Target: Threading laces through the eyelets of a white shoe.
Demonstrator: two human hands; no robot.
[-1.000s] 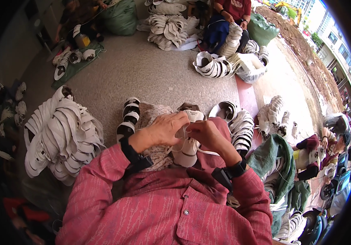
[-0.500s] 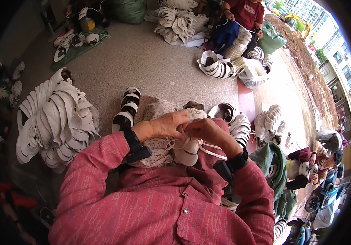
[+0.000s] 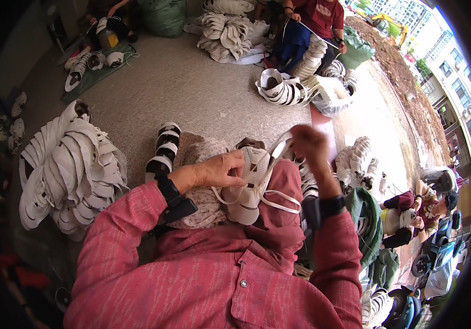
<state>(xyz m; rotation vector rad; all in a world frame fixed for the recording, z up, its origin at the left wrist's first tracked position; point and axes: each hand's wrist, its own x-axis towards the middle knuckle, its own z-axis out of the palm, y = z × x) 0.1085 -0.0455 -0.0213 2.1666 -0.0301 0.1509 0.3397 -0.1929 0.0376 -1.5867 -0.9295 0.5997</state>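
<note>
A white shoe upper (image 3: pixel 244 207) lies on my lap, toe towards me, with a dark inside at its far opening. My left hand (image 3: pixel 217 170) grips its left side, thumb and fingers bent against the lacing area. Away to the upper right of the upper, my right hand (image 3: pixel 310 147) is raised and closed on a white shoelace (image 3: pixel 281 138), which stretches back to the eyelets. That hand is slightly blurred. Another stretch of lace (image 3: pixel 282 206) loops loosely over my right thigh. Beneath the upper is a patterned cloth (image 3: pixel 194 151) across my left leg.
A large heap of white uppers (image 3: pixel 76 159) stands at my left, a short black-and-white stack (image 3: pixel 165 148) beside my knee. More stacked uppers (image 3: pixel 283 90) lie ahead near a seated person in dark red (image 3: pixel 320 19). Green sacking (image 3: pixel 366 216) and parked scooters (image 3: pixel 438 257) are at right.
My right hand has pulled away from the upper, up and to the right, drawing the lace out. My left hand stays at the upper, more of which now shows.
</note>
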